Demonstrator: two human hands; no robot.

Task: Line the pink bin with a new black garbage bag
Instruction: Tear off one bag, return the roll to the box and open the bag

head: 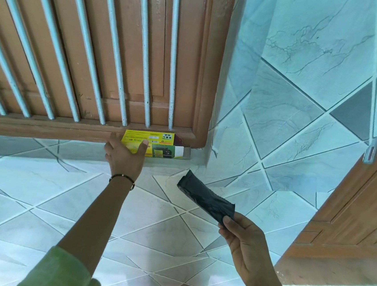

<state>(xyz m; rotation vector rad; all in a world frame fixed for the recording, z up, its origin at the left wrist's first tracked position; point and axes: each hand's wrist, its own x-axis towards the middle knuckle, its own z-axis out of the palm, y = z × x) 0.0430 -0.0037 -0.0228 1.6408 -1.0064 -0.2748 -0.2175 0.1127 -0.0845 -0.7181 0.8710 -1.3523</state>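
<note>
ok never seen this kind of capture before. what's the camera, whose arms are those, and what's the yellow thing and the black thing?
There is no machine here: one wide-angle camera sits on a person's head and looks forward and down, so the two arms are that person's own. The left hand reaches to a yellow box resting on the ledge below a barred wooden window, thumb and fingers on either side of the box. The right hand pinches a folded black garbage bag by one end, held up in front of the tiled wall. A wooden door stands at the right. The pink bin is not in view.
</note>
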